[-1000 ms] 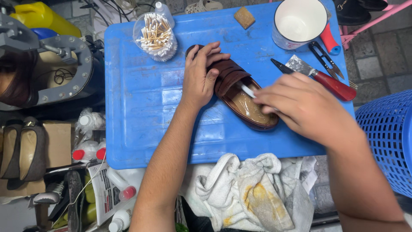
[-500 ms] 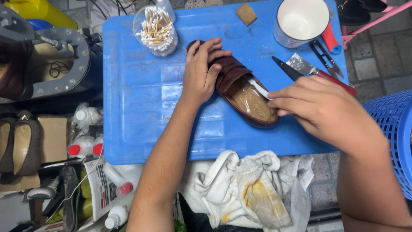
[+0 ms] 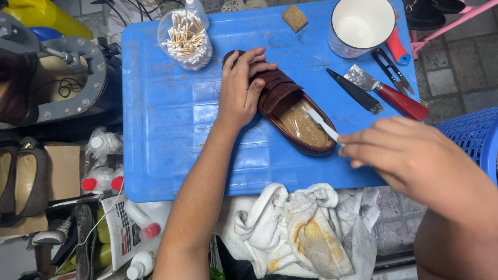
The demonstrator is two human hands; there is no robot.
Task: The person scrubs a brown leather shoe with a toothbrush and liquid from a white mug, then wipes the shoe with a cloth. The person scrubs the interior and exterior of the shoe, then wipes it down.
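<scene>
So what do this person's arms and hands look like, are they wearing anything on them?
Both are bare. The left hand and its forearm show no glove, sleeve, watch, ring or bracelet. The right hand is also ungloved, with no ring or band in view, and the arm behind it is uncovered as far as the picture's edge. The fingernails look short and plain.

Your left hand (image 3: 239,91) presses flat on the toe of the brown shoe (image 3: 282,103), which lies on the blue board (image 3: 171,129). Your right hand (image 3: 410,155) pinches a white stick (image 3: 322,124), its tip over the shoe's insole. Behind the shoe stand a jar of cotton swabs (image 3: 187,36) and a white pot (image 3: 362,26). A knife (image 3: 386,93) and snips (image 3: 394,70) lie to the right; a stained rag (image 3: 306,233) lies below the board.
</scene>
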